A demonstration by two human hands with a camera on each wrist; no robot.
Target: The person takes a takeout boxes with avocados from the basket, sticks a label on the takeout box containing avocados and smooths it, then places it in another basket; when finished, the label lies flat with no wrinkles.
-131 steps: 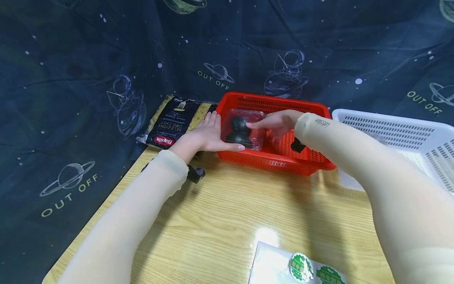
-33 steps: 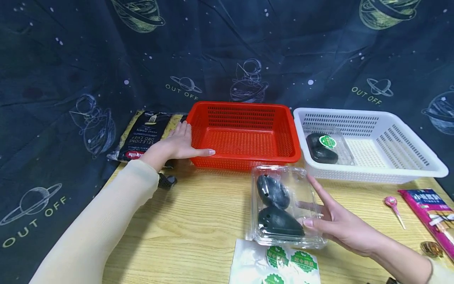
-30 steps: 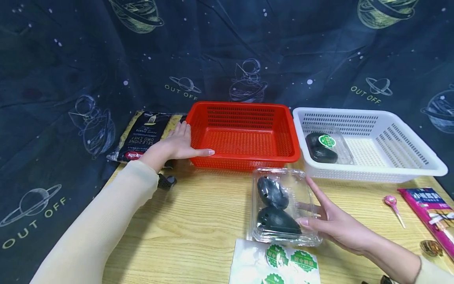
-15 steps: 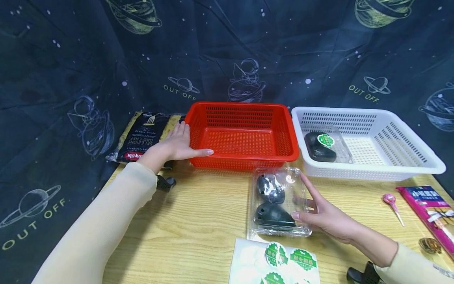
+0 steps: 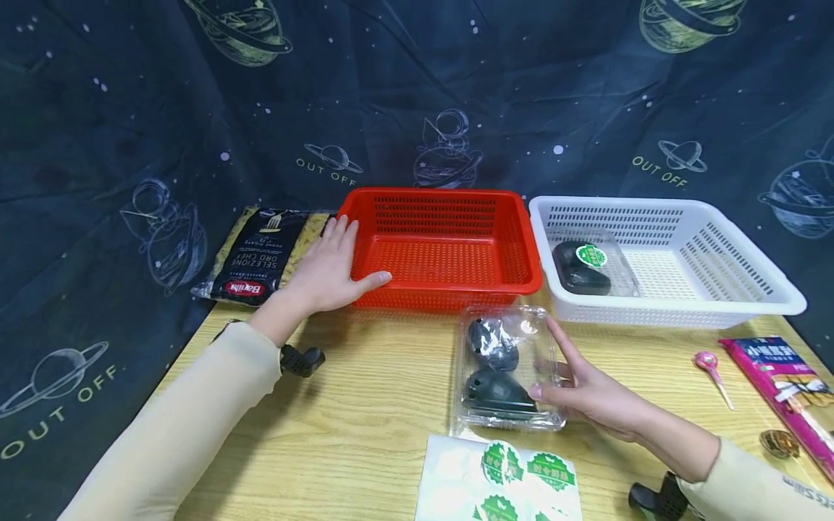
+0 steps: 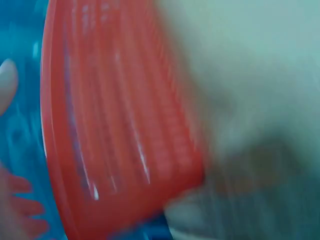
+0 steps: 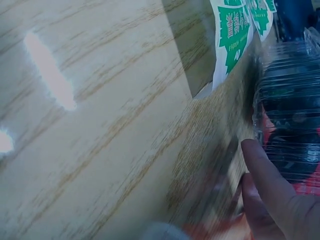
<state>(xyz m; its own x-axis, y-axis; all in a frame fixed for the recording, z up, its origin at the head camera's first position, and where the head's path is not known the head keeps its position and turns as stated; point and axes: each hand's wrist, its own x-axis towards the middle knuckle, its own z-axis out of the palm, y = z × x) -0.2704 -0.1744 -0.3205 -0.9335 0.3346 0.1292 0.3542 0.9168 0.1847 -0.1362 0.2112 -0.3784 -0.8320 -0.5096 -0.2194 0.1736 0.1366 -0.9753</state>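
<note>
In the head view, my right hand (image 5: pixel 596 396) grips the right side of a clear plastic box (image 5: pixel 546 358), thumb on the near part and forefinger along the far corner. Two dark green, rounded objects (image 5: pixel 496 391) lie inside it. The box sits on the table in front of the red basket (image 5: pixel 449 288). In the right wrist view, thumb and fingers are at the ridged wall of the box (image 7: pixel 287 75). My left hand (image 5: pixel 323 271) is spread flat beside the left rim of the red basket, thumb pointing right. The left wrist view is blurred, with the basket's wall (image 6: pixel 115 115) filling its middle.
A sheet of green-and-white round stickers (image 5: pixel 449 477) lies at the near edge. The white basket (image 5: pixel 658 312) at right holds another clear box (image 5: pixel 622 271) with a sticker. A pasta bag (image 5: pixel 260 250) lies left; a lollipop (image 5: pixel 706 360), a walnut-like item (image 5: pixel 779 443) and a pink packet (image 5: pixel 775 376) lie right.
My right hand has brought the clear box out of the red basket onto the table, then shifted it slightly left and down. My left hand has just turned palm-down at the basket's rim.
</note>
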